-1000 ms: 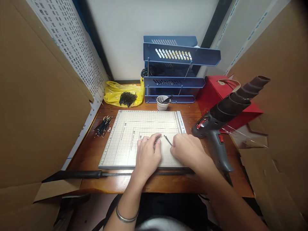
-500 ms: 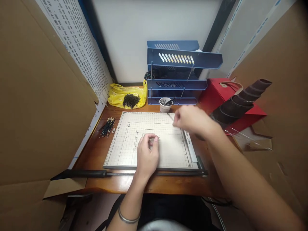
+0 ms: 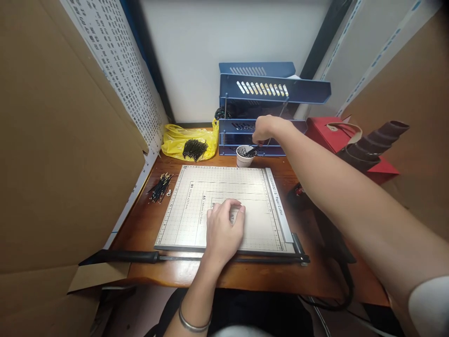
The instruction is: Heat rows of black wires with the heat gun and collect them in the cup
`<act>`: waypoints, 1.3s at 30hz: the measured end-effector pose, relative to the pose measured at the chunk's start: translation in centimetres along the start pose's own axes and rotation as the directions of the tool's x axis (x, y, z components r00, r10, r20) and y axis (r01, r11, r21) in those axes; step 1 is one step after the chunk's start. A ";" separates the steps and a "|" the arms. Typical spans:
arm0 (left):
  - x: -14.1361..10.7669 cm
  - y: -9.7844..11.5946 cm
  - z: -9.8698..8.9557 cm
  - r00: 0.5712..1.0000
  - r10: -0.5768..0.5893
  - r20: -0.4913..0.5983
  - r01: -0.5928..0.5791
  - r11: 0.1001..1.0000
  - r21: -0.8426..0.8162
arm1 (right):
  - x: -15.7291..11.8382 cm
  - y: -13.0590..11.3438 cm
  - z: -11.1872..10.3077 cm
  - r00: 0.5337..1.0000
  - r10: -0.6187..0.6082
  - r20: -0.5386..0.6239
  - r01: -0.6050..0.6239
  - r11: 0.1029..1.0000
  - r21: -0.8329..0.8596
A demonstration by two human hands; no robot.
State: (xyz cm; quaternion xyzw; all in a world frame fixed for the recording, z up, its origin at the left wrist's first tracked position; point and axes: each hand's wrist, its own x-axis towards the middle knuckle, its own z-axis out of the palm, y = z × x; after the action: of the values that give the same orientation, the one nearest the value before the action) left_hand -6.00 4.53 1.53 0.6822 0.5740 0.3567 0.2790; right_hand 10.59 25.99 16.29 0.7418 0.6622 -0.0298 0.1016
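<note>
My right hand has moved from over the far right corner of the paper cutter to the one white paper cup behind it, while my left hand has stayed low over the board. I count one cup, holding a cluster of short black wire pieces, too many and too small to number. My right arm stretches forward across the heat gun, wrist bent, knuckles up, fingertips drawn together and pointing down by the cup's right rim. I cannot tell whether they pinch a piece. My left hand is loosely curled, thumb and forefinger making a near-ring with a gap inside; whether anything sits under the other fingers I cannot tell. One metal bangle circles that wrist.

Elsewhere on the table are one pile of black pieces on one yellow plastic bag, one loose bundle of gold-tipped black wires left of the cutter, one blue file rack with three tiers showing, and one red box behind the single heat gun.
</note>
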 end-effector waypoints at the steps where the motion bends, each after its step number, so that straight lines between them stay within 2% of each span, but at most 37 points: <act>1: 0.0 0.0 0.0 1.000 -0.001 0.003 0.001 1.000 0.003 | 0.2 -0.2 0.1 1.000 -0.005 0.003 0.005 1.000 -0.012; 7: 0.0 0.2 -0.1 1.000 -0.013 0.022 0.013 1.000 0.004 | 1.2 -1.0 1.2 1.000 -0.022 0.012 0.023 0.996 -0.087; 14: -0.1 0.1 0.0 0.999 0.000 0.035 -0.001 1.000 0.030 | 1.7 -1.3 2.3 0.997 -0.069 -0.042 0.064 0.991 -0.117; 23: 0.0 0.2 0.1 0.999 -0.003 0.050 0.000 0.998 0.058 | 1.6 -0.9 1.9 0.986 -0.107 -0.129 0.090 0.988 -0.127; 30: 0.0 0.3 0.0 0.999 0.006 0.051 -0.008 0.999 0.041 | 2.6 -2.1 2.3 0.968 -0.172 -0.183 0.159 0.984 -0.085; 33: 0.0 0.4 -0.1 0.999 0.002 0.052 -0.004 0.999 0.033 | 2.3 -2.2 2.2 0.971 -0.194 -0.142 0.186 0.980 -0.066; 36: 0.0 0.5 -0.2 0.998 -0.001 0.057 -0.001 0.999 0.036 | 1.9 -1.8 2.8 0.971 -0.237 -0.018 0.237 0.971 -0.023; 39: 0.0 0.4 -0.2 0.998 0.002 0.056 -0.004 0.999 0.044 | 1.7 -1.3 4.0 0.951 -0.294 0.092 0.293 0.956 0.029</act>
State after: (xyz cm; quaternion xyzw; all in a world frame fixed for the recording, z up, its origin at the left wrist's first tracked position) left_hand -5.92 4.41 1.92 0.6988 0.5726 0.3251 0.2795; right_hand 9.88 27.04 11.97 0.6336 0.7593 -0.0847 0.1217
